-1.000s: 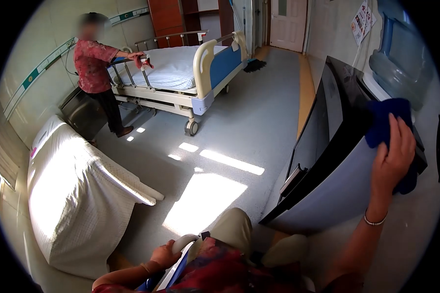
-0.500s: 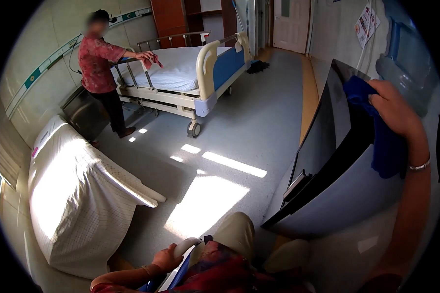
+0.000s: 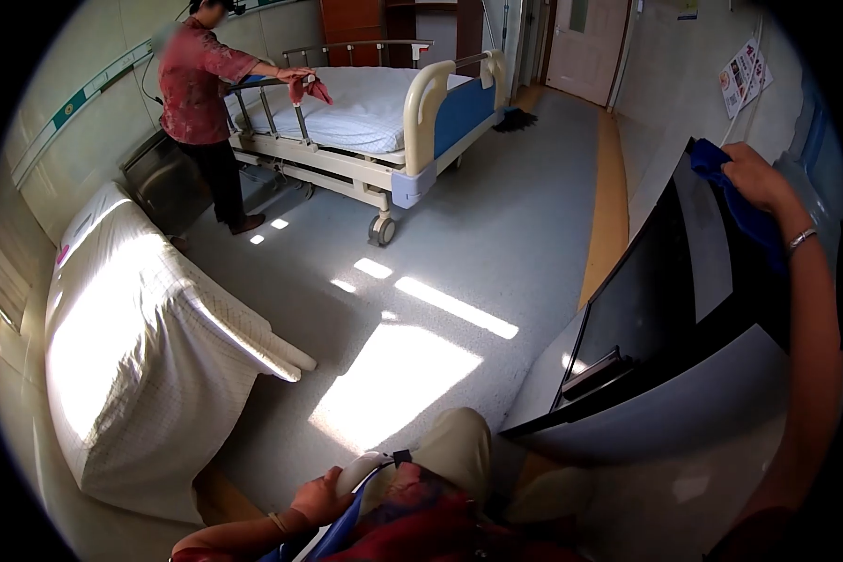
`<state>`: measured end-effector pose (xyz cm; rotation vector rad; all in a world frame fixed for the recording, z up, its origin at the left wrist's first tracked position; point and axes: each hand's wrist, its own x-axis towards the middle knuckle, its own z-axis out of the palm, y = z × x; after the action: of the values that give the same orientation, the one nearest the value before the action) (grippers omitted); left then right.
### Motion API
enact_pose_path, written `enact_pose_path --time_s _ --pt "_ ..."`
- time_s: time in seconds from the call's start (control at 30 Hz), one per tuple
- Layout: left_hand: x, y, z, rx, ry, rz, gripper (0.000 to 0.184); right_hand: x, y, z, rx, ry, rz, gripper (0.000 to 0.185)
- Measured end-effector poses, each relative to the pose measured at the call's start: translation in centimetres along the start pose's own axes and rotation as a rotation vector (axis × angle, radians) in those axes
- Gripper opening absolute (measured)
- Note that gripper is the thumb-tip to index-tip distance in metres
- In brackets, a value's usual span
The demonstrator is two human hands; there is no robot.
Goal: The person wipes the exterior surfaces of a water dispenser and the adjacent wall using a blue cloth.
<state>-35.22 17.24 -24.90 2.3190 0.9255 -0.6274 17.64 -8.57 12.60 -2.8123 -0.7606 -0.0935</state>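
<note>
My right hand (image 3: 757, 176) is closed on a dark blue cloth (image 3: 738, 201), which hangs down over the upper edge of a black flat-screen television (image 3: 637, 290). The cloth touches the far top corner, and the set's rounded grey back (image 3: 670, 398) bulges toward me. Low in front of my body, my left hand (image 3: 320, 499) is wrapped round a pale rounded bar (image 3: 358, 471) with white and blue parts beneath it. My sleeve and lap partly hide that object, so I cannot tell its kind.
A person in a red patterned shirt (image 3: 195, 80) holds a red cloth (image 3: 309, 90) over the rail of a hospital bed (image 3: 421, 122). A white sheet (image 3: 150, 347) covers something at left. A dark mop head (image 3: 515, 120) lies by the far doorway.
My right hand has moved the blue cloth along the television's top edge, away from me. The view has shifted slightly. My left hand keeps its grip.
</note>
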Motion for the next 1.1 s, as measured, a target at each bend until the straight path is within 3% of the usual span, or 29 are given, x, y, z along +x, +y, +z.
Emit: enact_pose_path --time_s 0.07,0.13,0.23,0.3,0.37,0.57,0.63,0.8,0.93,1.0,1.1 --pt "0.0 -0.1 0.1 -0.012 0.006 0.007 0.058 0.8 0.3 0.5 -0.012 -0.001 -0.017 0.021" --pt "0.0 -0.2 -0.1 -0.016 0.015 0.018 0.057 0.3 0.4 1.2 -0.059 0.212 -0.093 0.024" --pt "-0.3 0.3 -0.4 -0.047 -0.006 0.038 0.056 0.1 0.6 1.1 0.007 0.115 -0.125 0.041" --pt "-0.2 0.2 -0.3 -0.044 0.009 0.010 0.057 -0.9 0.1 1.3 -0.031 0.124 -0.277 0.042" --pt "0.0 -0.2 0.4 -0.066 0.087 0.061 0.055 -2.5 -1.3 0.5 -0.069 0.023 -0.265 0.045" --pt "1.0 -0.9 1.1 0.011 0.147 0.116 0.054 -8.6 -3.1 -0.2 -0.039 0.048 -0.239 0.044" --pt "1.0 -1.0 1.2 0.044 0.142 0.043 0.054 -11.5 -3.2 -0.9 -0.027 0.014 -0.212 0.042" --pt "0.0 0.0 0.1 -0.030 0.052 0.145 0.061 -17.8 0.7 -1.6 0.059 0.126 -0.467 0.033" --pt "-0.2 0.3 -0.2 -0.030 0.063 0.129 0.060 -23.0 5.0 -2.6 0.133 0.166 -0.324 0.032" --pt "0.1 -0.2 0.2 -0.025 0.061 0.124 0.059 -25.1 7.0 -2.9 0.252 0.254 -0.076 0.030" --pt "0.3 -0.1 0.4 -0.016 0.052 0.117 0.059 -26.3 9.7 -3.5 0.318 0.302 0.037 0.024"
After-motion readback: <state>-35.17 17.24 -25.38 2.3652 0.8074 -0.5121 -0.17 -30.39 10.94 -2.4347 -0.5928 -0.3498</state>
